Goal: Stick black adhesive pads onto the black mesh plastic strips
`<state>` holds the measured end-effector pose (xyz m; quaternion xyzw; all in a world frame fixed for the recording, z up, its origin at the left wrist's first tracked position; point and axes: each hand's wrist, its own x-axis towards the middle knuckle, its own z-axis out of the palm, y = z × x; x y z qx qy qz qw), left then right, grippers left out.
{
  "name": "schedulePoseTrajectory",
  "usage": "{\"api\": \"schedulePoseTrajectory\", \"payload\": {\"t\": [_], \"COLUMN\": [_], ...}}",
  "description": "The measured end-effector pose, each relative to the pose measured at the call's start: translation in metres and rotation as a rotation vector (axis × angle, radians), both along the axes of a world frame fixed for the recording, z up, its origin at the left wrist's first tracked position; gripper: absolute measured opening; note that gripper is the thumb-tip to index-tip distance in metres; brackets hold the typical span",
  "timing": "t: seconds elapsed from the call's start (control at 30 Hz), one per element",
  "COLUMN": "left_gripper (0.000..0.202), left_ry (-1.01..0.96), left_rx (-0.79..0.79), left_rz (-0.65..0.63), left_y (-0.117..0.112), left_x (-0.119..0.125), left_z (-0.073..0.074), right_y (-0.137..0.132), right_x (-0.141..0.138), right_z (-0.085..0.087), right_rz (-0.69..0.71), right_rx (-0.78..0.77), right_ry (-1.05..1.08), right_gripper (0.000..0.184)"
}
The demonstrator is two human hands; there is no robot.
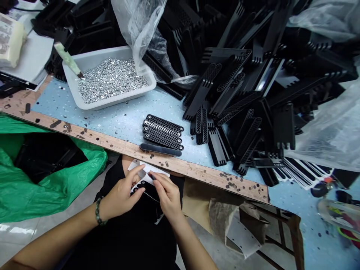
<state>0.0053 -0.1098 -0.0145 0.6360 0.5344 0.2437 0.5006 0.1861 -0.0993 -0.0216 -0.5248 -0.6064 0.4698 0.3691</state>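
Observation:
Over my lap, just below the table edge, a white sticker sheet [136,164] carries black oblong stickers [148,187]. My left hand [121,195] has the sheet between its curved thumb and fingers. My right hand [168,193] pinches at the sheet's middle, with a small dark sticker end showing at its fingertips; the rest of that piece is hidden. On the table right above my hands lies a row of several black mesh-patterned bars [162,131] with silver nuts at their ends. A smooth black bar [161,149] lies along the row's near side.
A white tray [118,98] of small silver nuts, with a green-handled brush [67,59], stands behind left. Black slotted parts [225,86] pile up at the back and right. More sticker sheets [305,174] lie at right. A green bag [70,187] hangs left below the wooden edge [208,174].

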Motion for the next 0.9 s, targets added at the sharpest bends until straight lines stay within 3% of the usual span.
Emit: {"api": "schedulePoseTrajectory", "payload": {"t": [0.13,0.2,0.27,0.37,0.47,0.63,0.9], "left_gripper": [0.046,0.039,0.035,0.031,0.028,0.026,0.023], "left_ry": [0.082,0.102,0.098,0.039,-0.056,-0.087,-0.215], "left_rx": [-0.003,-0.002,0.044,0.14,0.126,-0.061,-0.157], "left_rz": [-0.041,-0.043,-0.044,0.133,0.318,0.242,0.241], "left_y": [0.006,0.01,0.019,0.043,0.078,0.12,0.132], "left_x": [-0.006,-0.012,-0.019,-0.027,-0.027,-0.018,-0.013], "left_z": [0.005,0.008,0.011,0.017,0.019,0.011,0.002], "right_y": [0.01,0.025,0.047,0.081,0.11,0.136,0.143], "right_x": [0.015,0.029,0.041,0.04,0.02,-0.008,-0.011], "right_z": [-0.002,0.006,0.02,0.041,0.047,0.035,0.031], "right_rz": [-0.215,-0.343,-0.366,-0.182,0.077,0.261,0.3], "right_rx": [0.009,0.107,0.228,0.277,0.27,0.295,0.303], "right_ry": [0.073,0.135,0.122,-0.1,-0.283,-0.496,-0.645], "right_gripper": [0.029,0.032,0.033,0.026,0.017,0.007,0.008]}}
